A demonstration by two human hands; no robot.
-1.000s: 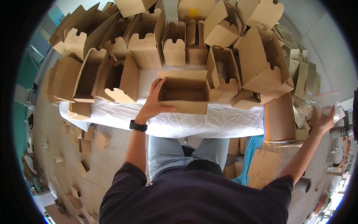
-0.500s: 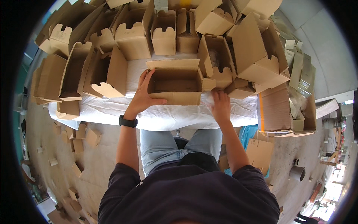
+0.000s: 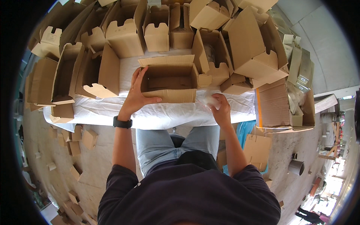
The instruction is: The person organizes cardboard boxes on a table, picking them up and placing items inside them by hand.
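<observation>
An open cardboard box (image 3: 168, 96) rests on the white cloth (image 3: 168, 114) in front of me, its long flap raised at the back. Its left end is gripped by my left hand (image 3: 134, 96), with the thumb along the front wall and the fingers behind the side. The inside looks bare brown from here. Just off the box's right end, my right hand (image 3: 222, 109) pinches a crumpled piece of clear plastic (image 3: 209, 100), perhaps a thin bag; its exact kind is blurred. The fingers are closed on it above the cloth.
Several open boxes (image 3: 156, 37) line the table's back and left side. A tall box (image 3: 247, 47) leans at the right, beside a carton (image 3: 275, 107) holding small boxes and plastic. Small cartons (image 3: 90, 138) and a grey bucket (image 3: 296, 167) lie on the floor.
My right hand has come away from beneath the boxes at the right, now with the clear plastic in its fingers. The left hand keeps its hold; the whole view has shifted slightly.
</observation>
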